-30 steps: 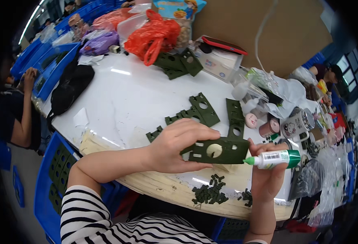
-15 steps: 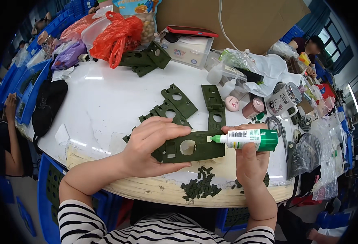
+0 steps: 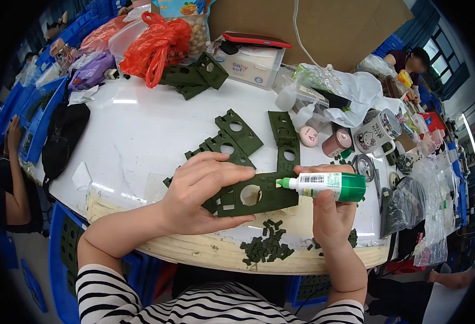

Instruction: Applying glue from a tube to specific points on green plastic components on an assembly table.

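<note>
Two hands at the table: a pierced panel and a green-and-white bottle

The left hand (image 3: 205, 186), back upward, reaches in from the left and pinches a dark green panel (image 3: 267, 204) between thumb at its lower edge and fingers at its upper, hiding its left end. The panel is near the table's front edge. The right hand (image 3: 332, 213) rises from below, thumb against the underside of a squeeze bottle (image 3: 319, 184), other fingers curled behind. The bottle lies nearly level, nozzle pointing left over the panel's face; whether the tip touches, I cannot tell.

Nearer the person is a heap of small green pieces (image 3: 268, 245). Beyond, partly covered by the hand and held panel, lie other green panels (image 3: 240, 135). To the right stand a mug (image 3: 369, 137) and a pink jar (image 3: 336, 143).

One second ago the nozzle was at the panel's right edge; now it is farther inward.
</note>
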The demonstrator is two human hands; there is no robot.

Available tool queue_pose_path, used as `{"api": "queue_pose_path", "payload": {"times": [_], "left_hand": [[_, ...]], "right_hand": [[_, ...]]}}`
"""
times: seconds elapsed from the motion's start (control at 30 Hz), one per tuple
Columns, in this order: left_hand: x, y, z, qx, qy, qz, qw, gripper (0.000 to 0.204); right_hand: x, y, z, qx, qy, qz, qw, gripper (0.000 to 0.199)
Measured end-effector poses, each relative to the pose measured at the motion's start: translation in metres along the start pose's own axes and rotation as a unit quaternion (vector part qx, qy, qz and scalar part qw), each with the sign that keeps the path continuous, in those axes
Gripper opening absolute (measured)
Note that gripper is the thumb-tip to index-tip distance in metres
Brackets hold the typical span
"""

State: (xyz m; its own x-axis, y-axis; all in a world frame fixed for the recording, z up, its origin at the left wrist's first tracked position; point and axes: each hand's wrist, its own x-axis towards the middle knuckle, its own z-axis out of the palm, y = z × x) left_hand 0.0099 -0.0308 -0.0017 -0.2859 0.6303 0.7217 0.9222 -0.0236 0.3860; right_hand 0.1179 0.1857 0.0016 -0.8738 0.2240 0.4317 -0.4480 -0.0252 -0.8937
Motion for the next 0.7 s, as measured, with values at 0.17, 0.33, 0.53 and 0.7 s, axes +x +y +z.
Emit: {"api": "queue_pose_path", "payload": {"times": [0.17,0.33,0.53,0.7], "left_hand": [[-0.0008,0.0008,-0.0008,0.003,0.002,-0.002,1.0,0.063],[-0.0009,-0.0005,0.0006,0.005,0.003,0.001,1.0,0.063],[-0.0013,-0.0008,0.0011,0.007,0.004,0.004,1.0,0.063],[-0.0015,0.0005,-0.0004,0.009,0.004,0.002,1.0,0.063]], "right_hand": [[-0.0002,-0.0014,0.001,-0.007,0.001,0.006,1.0,0.029],[0.0009,-0.0014,0.001,-0.007,-0.004,0.001,1.0,0.028],[0.0008,-0.0009,-0.0007,-0.02,-0.012,-0.009,1.0,0.027],[0.001,-0.0021,0.002,-0.004,-0.01,-0.012,1.0,0.026]]}}
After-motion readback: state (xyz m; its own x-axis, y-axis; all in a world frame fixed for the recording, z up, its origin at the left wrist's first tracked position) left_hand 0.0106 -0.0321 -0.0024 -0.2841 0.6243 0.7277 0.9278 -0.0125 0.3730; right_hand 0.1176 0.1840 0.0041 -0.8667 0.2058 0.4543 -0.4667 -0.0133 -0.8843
